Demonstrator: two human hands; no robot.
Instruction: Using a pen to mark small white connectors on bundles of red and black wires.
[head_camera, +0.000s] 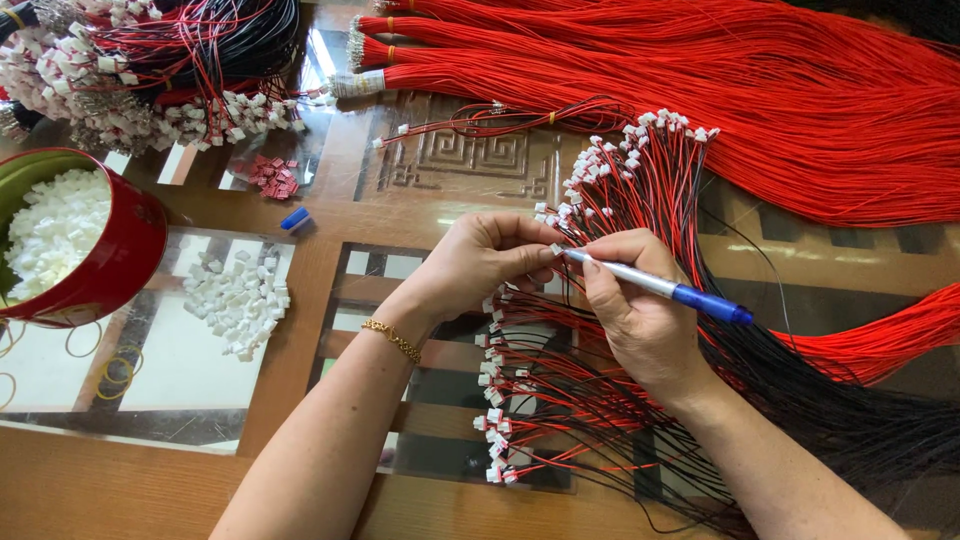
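Wood and glass make up the counter (300, 330), and it is covered with wires. Biggest of all are the long red wire bundles (800, 110) that fill the top right. Next comes the fan of red and black wires with white plugs (560, 400), spread under both hands. At the far left sits a red tin (120, 250) full of small white plugs (a loose white plug pile (238, 298) lies just beside it). A tiny blue cap (294, 218) lies near the tin.

The left hand (480, 262) is closed in a pinch on one small white plug (556, 249) at the end of a wire. The right hand (640, 310) is closed around a blue pen (660, 286). The pen lies almost flat. Its long line runs from lower right up to the left, with the blue end at the right and the tip pointing left, touching the plug between the hands.

To do this step well, I think the left hand should hold the plug very steady. The pen tip should push gently and straight, so the thin wire does not bend or slip out.
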